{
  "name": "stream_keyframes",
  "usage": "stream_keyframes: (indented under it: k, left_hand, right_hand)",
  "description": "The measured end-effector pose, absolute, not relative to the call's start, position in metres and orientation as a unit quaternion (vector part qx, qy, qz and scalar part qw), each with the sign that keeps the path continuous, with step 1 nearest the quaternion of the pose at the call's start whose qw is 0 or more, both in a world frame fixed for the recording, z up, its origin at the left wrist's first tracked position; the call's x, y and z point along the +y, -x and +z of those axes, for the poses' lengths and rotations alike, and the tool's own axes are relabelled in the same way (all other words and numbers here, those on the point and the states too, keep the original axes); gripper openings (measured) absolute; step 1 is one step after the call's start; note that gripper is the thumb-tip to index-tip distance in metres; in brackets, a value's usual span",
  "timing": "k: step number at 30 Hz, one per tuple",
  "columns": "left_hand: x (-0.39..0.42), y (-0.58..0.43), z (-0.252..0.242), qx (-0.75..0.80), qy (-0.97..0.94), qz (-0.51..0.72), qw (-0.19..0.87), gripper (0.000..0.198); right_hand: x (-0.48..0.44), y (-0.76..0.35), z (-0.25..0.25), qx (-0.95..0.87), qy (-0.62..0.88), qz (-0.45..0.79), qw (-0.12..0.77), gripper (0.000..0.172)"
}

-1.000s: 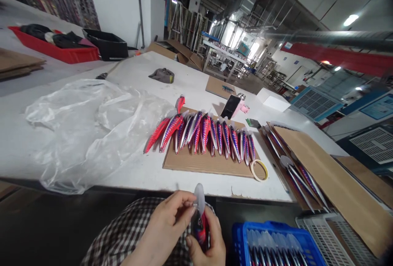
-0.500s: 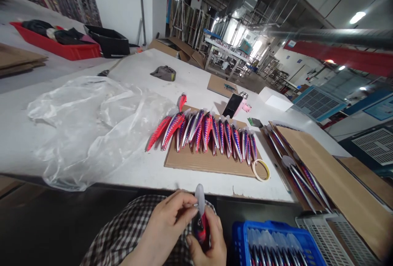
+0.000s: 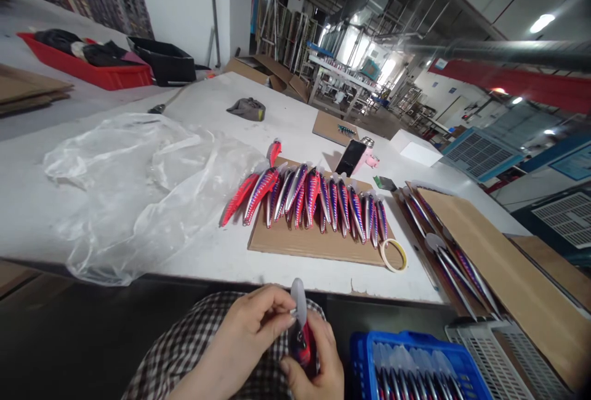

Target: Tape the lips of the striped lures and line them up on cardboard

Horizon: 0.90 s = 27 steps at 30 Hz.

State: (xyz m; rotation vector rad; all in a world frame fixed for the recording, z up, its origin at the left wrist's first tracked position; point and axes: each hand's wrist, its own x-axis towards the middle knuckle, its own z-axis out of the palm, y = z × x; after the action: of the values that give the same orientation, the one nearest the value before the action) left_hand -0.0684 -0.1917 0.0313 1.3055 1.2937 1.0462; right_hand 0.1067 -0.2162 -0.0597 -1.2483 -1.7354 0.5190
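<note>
Over my lap, in front of the table edge, my right hand [image 3: 318, 357] is closed around the red and dark body of a fishing lure [image 3: 301, 346], whose clear lip points up. My left hand [image 3: 263, 320] pinches beside the base of that lip with thumb and forefinger; anything small between the fingertips is too small to tell. On the white table, several red and purple striped lures [image 3: 313, 194] lie side by side on a piece of cardboard [image 3: 295, 246]. A roll of tape [image 3: 403, 256] rests on the cardboard's right corner.
Crumpled clear plastic [image 3: 124, 197] covers the table's left part. A phone [image 3: 349, 158] leans near the back. A blue basket [image 3: 415, 338] of lures stands low at the right, beside stacked cardboard [image 3: 503, 258]. Farther left are a red bin [image 3: 92, 74] and a black box [image 3: 170, 68].
The lure has tilted slightly and its lip has shifted a little to the left. Both hands keep their hold, with only small finger movements.
</note>
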Motion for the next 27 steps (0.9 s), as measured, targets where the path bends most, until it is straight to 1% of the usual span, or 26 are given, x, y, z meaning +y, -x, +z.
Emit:
stream_keyframes:
  k: [4, 9, 13, 20, 27]
  left_hand:
    - [-0.1927, 0.0686, 0.0326, 0.534, -0.524, 0.433, 0.503, 0.005]
    - [-0.1951, 0.0691, 0.0316, 0.528, -0.502, 0.445, 0.52, 0.005]
    - [-0.195, 0.0698, 0.0295, 0.538, -0.532, 0.443, 0.481, 0.005]
    - [-0.1941, 0.0659, 0.0274, 0.538, -0.577, 0.446, 0.423, 0.012]
    - [-0.1992, 0.0663, 0.0272, 0.557, -0.624, 0.403, 0.372, 0.013]
  right_hand:
    - [-0.2175, -0.1069, -0.0593, -0.706, 0.512, 0.205, 0.444, 0.059]
    - [-0.2193, -0.1064, -0.0575, -0.705, 0.53, 0.17, 0.439, 0.053]
    - [-0.2185, -0.1066, -0.0554, -0.709, 0.524, 0.169, 0.441, 0.052]
    - [-0.2159, -0.1076, -0.0538, -0.708, 0.514, 0.189, 0.446, 0.053]
    - [-0.2164, -0.1059, -0.0568, -0.701, 0.524, 0.187, 0.446, 0.052]
